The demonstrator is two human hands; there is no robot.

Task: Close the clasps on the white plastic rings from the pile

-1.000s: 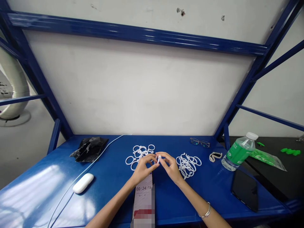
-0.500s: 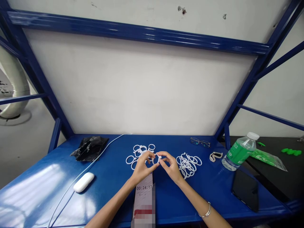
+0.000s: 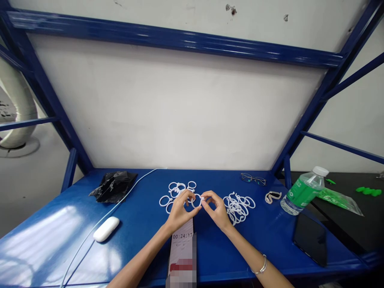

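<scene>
Between my two hands is a white plastic curtain ring (image 3: 196, 195), held just above the blue table. My left hand (image 3: 181, 212) grips its left and lower side, thumb and fingers curved around it. The fingertips of my right hand (image 3: 218, 212) pinch the ring's right side, where its knobbed ends seem to meet; the fingers hide whether they are joined. Several similar rings (image 3: 174, 193) lie spread beyond and left of my left hand, partly covered by it. A tangled pile of white rings (image 3: 237, 209) sits right of my right hand.
Below my hands lies a phone (image 3: 182, 250) with a timer display. Leftward are a white mouse (image 3: 106, 229), a cable (image 3: 103, 218) and a black plastic bag (image 3: 115, 187). To the right are glasses (image 3: 253, 179), a water bottle (image 3: 304, 191) and a dark phone (image 3: 310, 240).
The held ring has shifted very slightly left, with my right fingertips still pinching its right side. Both hands stay in nearly the same place.
</scene>
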